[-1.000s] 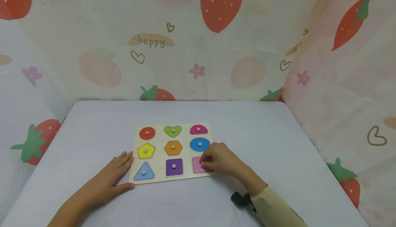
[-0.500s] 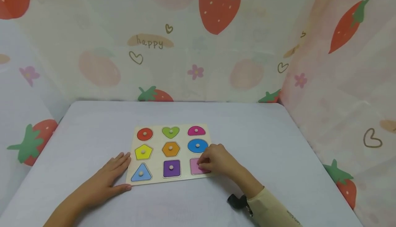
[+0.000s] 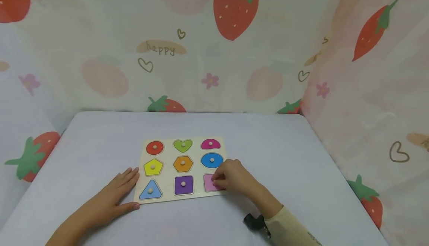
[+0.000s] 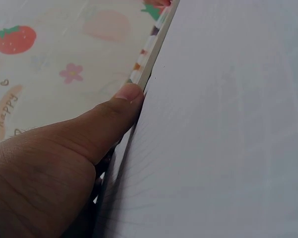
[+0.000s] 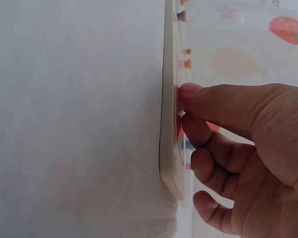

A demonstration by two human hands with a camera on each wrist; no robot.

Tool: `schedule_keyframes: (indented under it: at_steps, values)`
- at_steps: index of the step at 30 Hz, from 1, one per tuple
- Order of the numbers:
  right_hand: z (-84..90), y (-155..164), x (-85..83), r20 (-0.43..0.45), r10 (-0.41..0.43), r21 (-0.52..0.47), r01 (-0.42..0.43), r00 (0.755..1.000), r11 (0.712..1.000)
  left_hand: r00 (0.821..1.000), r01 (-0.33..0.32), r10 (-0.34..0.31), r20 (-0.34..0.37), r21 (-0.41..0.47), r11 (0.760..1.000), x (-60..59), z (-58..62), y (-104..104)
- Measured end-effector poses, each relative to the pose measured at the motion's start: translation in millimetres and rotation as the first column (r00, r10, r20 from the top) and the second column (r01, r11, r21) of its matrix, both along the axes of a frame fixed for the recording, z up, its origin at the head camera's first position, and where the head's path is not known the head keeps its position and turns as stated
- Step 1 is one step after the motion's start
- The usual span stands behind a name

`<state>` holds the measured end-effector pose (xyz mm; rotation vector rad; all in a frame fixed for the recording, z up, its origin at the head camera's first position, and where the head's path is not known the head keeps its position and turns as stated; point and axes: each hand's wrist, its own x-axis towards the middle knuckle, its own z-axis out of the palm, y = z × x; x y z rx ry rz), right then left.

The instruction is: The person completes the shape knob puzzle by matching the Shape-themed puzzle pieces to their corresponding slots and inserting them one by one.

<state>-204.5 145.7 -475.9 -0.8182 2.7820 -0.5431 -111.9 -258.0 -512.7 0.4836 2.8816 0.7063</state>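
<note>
A wooden shape puzzle board (image 3: 167, 167) lies flat on the grey table (image 3: 285, 164) with all nine coloured pieces seated. My right hand (image 3: 222, 179) is curled over the pink square piece (image 3: 207, 185) at the board's front right corner, and its fingertips pinch where the knob is, hiding it. In the right wrist view the thumb and fingers (image 5: 198, 99) meet at the board's face (image 5: 168, 99). My left hand (image 3: 122, 191) lies flat on the table against the board's front left corner. Its thumb (image 4: 116, 116) touches the board's edge (image 4: 151, 54).
Other seated pieces include a blue triangle (image 3: 150, 191), a purple square (image 3: 183, 185) and a blue oval (image 3: 212, 160). Strawberry-print curtains (image 3: 214, 52) enclose the table at the back and both sides. A dark strap (image 3: 254, 221) sits at my right wrist.
The head view has drifted a little. Both hands keep their places at the board, and no piece has lifted.
</note>
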Motion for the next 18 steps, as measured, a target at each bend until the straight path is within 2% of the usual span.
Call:
schedule_keyframes:
  at_steps: [9, 14, 18]
  values:
    - [2.6, -5.2, 4.6, -0.056, 0.044, 0.057, -0.041, 0.997, 0.998, 1.0, -0.004, 0.004, 0.018, 0.022, 1.0, 5.0, 2.7, -1.0]
    - [5.0, -5.2, 5.8, -0.095, 0.047, 0.078, -0.04, 0.994, 0.996, 0.999, 0.018, -0.017, -0.028, 0.022, 1.0, 5.3, 3.9, -1.3]
    - [9.1, -2.1, 6.2, -0.114, 0.06, 0.095, -0.049, 0.992, 0.994, 0.999, 0.031, -0.029, -0.036, 0.029, 0.999, 2.8, 5.4, 0.2]
